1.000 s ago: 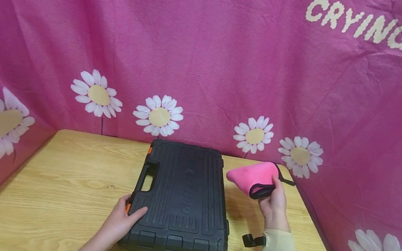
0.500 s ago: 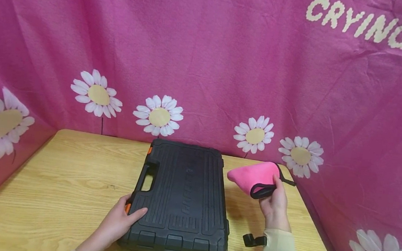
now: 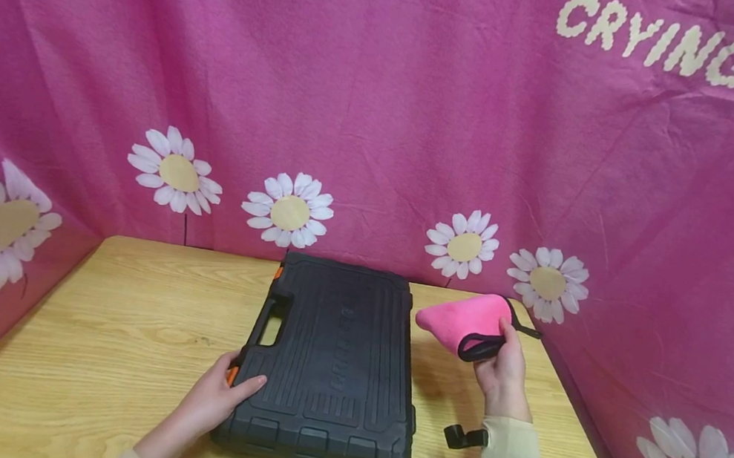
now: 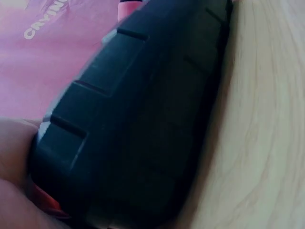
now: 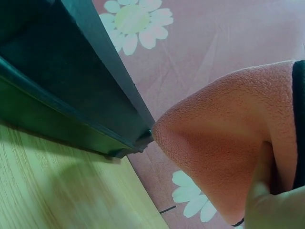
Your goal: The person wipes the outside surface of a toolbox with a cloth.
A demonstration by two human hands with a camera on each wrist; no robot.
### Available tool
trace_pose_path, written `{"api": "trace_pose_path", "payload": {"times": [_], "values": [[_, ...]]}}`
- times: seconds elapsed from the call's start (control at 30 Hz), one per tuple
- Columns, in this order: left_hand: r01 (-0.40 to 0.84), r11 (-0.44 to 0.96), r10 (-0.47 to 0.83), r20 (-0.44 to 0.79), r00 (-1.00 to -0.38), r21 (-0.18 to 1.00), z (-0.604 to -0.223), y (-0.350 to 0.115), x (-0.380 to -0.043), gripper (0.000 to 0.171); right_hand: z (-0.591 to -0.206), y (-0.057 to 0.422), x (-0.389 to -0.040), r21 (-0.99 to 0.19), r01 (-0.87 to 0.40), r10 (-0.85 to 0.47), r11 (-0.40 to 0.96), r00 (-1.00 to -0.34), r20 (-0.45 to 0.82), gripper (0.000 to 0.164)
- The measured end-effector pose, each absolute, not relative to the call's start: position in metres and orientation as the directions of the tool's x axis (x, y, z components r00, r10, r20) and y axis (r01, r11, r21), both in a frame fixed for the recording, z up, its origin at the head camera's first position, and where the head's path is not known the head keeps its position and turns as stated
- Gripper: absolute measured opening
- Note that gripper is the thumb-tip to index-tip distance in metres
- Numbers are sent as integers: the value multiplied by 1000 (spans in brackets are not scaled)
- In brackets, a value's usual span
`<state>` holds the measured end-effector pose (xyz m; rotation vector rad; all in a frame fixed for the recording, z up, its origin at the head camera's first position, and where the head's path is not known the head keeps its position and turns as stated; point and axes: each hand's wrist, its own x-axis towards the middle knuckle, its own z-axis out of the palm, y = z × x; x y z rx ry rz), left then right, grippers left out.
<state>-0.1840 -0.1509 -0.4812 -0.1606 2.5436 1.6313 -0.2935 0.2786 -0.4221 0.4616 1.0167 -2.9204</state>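
Note:
A black plastic tool case (image 3: 334,352) with raised ribs, a handle cut-out and orange latches lies on the wooden table, its lid down. My left hand (image 3: 211,395) grips its near left edge, thumb on the lid by the orange latch; the fingers beneath are hidden. In the left wrist view the case's ribbed side (image 4: 128,109) fills the middle. Held up right of the case, a folded pink fleecy cloth (image 3: 465,320) with black edging and a black loop is pinched in my right hand (image 3: 505,374). In the right wrist view the cloth (image 5: 224,129) points toward the case.
The wooden table (image 3: 99,350) shows bare wood left of the case and a narrower strip on its right. A pink curtain (image 3: 379,111) with daisies and lettering hangs behind and along both sides. A black piece (image 3: 464,438) sticks out from my right cuff.
The case has turned slightly, its far end shifting right and its near end left, with my left hand moving a little left along with it. The right hand and cloth stay nearly still.

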Motion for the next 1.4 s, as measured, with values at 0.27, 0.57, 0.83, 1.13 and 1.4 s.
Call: {"api": "trace_pose_path", "payload": {"times": [0.27,0.57,0.83,1.13,1.4], "values": [[-137,364,47,-165,-985,921,-484,-162,-194,80,-421,280,-293,-595,113,78,-796,-955,-286,30],[-96,356,150,-158,-976,929,-485,-177,-210,76,-420,282,-292,-582,104,74,-806,-959,-273,30],[-8,428,234,-119,-965,904,-483,-190,-226,77,-418,285,-291,-574,111,87,-811,-948,-306,32],[17,469,275,-128,-953,883,-485,-197,-239,76,-416,284,-289,-577,118,82,-808,-947,-310,32],[-35,491,158,-128,-979,870,-482,-188,-232,74,-416,284,-289,-583,113,81,-805,-951,-297,28]]}}
